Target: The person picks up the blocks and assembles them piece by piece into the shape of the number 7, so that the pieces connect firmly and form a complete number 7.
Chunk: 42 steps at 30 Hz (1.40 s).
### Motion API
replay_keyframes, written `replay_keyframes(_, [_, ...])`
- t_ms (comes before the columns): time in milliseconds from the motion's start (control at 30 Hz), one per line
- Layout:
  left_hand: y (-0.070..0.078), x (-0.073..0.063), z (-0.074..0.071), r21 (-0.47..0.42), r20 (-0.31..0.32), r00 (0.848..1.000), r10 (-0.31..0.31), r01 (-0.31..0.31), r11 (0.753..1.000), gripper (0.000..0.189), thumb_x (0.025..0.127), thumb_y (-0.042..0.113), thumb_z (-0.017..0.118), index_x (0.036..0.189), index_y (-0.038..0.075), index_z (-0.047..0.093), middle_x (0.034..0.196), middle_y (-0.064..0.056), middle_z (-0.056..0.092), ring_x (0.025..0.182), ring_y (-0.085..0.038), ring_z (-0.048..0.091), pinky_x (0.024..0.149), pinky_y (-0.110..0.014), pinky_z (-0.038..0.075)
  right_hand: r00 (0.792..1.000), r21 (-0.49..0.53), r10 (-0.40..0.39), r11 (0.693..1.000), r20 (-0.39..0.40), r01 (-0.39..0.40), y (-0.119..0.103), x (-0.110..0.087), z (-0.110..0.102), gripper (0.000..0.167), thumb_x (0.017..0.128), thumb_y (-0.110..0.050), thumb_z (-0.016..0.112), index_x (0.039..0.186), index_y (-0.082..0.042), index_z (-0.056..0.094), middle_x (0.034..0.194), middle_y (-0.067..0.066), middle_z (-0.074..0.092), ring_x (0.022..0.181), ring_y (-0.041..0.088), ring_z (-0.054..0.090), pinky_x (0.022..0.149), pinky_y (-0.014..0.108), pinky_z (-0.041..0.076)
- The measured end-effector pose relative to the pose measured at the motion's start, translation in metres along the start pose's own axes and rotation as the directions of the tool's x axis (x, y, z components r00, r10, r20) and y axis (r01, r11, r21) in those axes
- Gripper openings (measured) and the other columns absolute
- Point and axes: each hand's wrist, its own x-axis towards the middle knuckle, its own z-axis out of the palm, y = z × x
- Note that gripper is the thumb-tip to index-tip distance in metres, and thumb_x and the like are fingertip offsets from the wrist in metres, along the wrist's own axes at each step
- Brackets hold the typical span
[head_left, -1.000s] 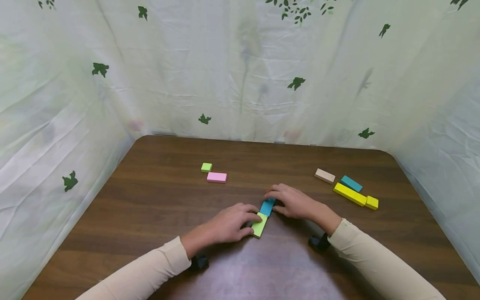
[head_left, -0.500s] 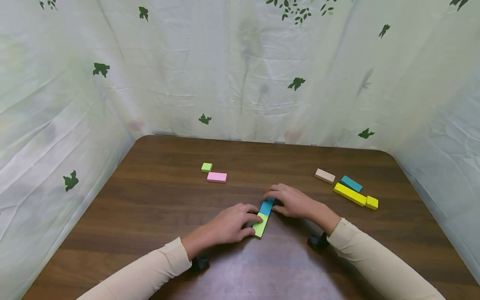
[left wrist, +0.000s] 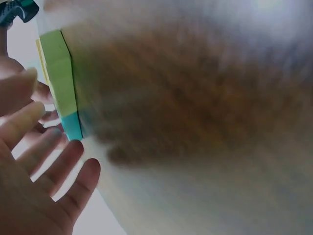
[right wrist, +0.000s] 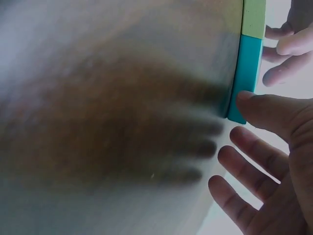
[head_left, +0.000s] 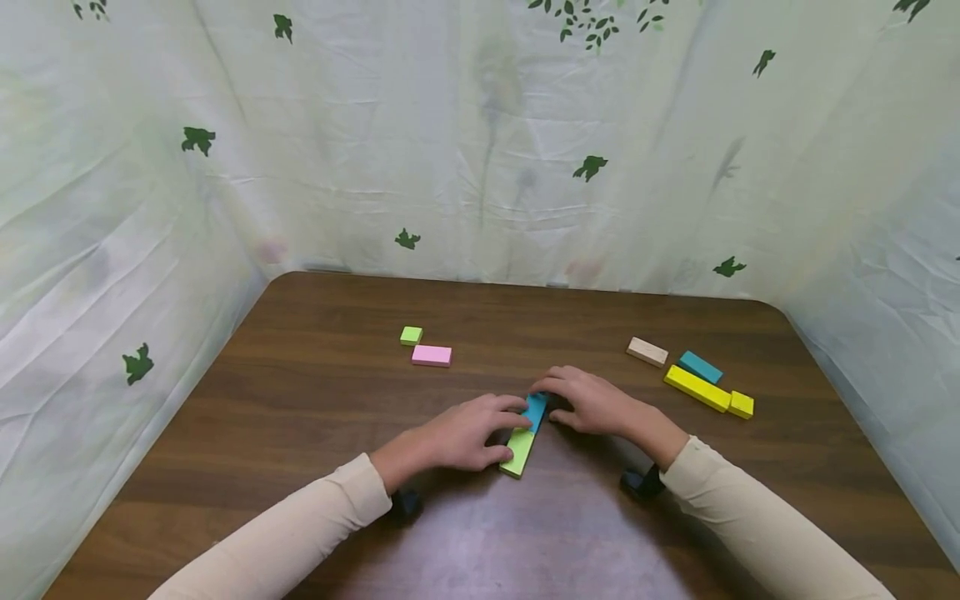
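Note:
A light green block (head_left: 518, 455) and a blue block (head_left: 537, 410) lie end to end on the table, forming one slanted strip. From the left, my left hand (head_left: 467, 432) reaches over it, thumb at the green block's side and fingertips over the seam and the blue block's left edge. Its fingers look spread and relaxed in the left wrist view. My right hand (head_left: 588, 403) is at the far end of the blue block, index finger by that end. In the right wrist view its thumb overlaps the blue block (right wrist: 244, 68), with the other fingers loosely extended.
A small green block (head_left: 411, 336) and a pink block (head_left: 432, 357) lie at the back left. Back right are a plain wooden block (head_left: 647, 352), another blue block (head_left: 701, 367), a long yellow block (head_left: 697, 388) and a small yellow one (head_left: 741, 405). A patterned curtain (head_left: 480, 150) surrounds the table.
My left hand has shifted forward along the strip, its fingers going from the green block to the blue one's edge. The right thumb has come slightly away from the strip's side.

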Motion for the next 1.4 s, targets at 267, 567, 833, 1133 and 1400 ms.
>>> replay_keyframes(267, [-0.002,0.006,-0.002,0.003,0.062,0.998,0.025,-0.026,1.000,0.049,0.093,0.027,0.066,0.140,0.015,0.057,0.159,-0.006,0.039,0.142,-0.028,0.044,0.113,-0.043,0.042,1.000,-0.004,0.022,1.000,0.016,-0.022,0.006,-0.007,-0.002,0.040,0.089,-0.018,0.073,0.128,-0.015,0.063,0.124,0.003,0.063,0.112,0.022,0.060,0.095,0.043,0.053])
replay_keyframes(567, [-0.002,0.008,0.000,0.009,0.073,0.997,0.005,-0.006,1.000,0.046,0.094,0.031,0.067,0.138,0.019,0.060,0.160,-0.003,0.038,0.142,-0.028,0.044,0.113,-0.044,0.041,0.999,-0.013,0.045,0.999,0.031,-0.044,0.006,-0.009,-0.002,0.039,0.091,-0.019,0.071,0.129,-0.015,0.063,0.123,0.003,0.063,0.112,0.022,0.060,0.095,0.044,0.052])
replay_keyframes(833, [-0.002,0.007,0.000,0.010,0.059,0.998,0.009,-0.010,1.000,0.045,0.094,0.031,0.067,0.137,0.019,0.061,0.159,-0.004,0.039,0.140,-0.028,0.045,0.112,-0.045,0.042,0.999,-0.012,0.034,0.999,0.017,-0.034,0.005,-0.009,-0.001,0.039,0.090,-0.018,0.072,0.128,-0.014,0.063,0.122,0.003,0.064,0.111,0.022,0.060,0.094,0.044,0.053])
replay_keyframes(1133, [-0.002,0.007,-0.001,0.002,0.061,0.998,0.008,-0.008,1.000,0.045,0.094,0.030,0.067,0.137,0.019,0.061,0.159,-0.004,0.039,0.141,-0.029,0.045,0.112,-0.045,0.041,1.000,-0.017,0.025,1.000,0.015,-0.024,0.007,-0.008,-0.001,0.039,0.090,-0.018,0.072,0.128,-0.014,0.063,0.122,0.003,0.064,0.110,0.021,0.060,0.094,0.044,0.053])
replay_keyframes(1400, [-0.002,0.006,0.001,-0.001,0.053,0.999,0.000,0.000,1.000,0.045,0.094,0.031,0.067,0.137,0.019,0.061,0.159,-0.004,0.040,0.140,-0.028,0.046,0.112,-0.045,0.042,0.998,-0.024,0.054,0.998,0.032,-0.054,0.009,-0.011,-0.012,0.037,0.092,-0.018,0.071,0.128,-0.014,0.064,0.124,0.004,0.063,0.114,0.024,0.060,0.097,0.045,0.052])
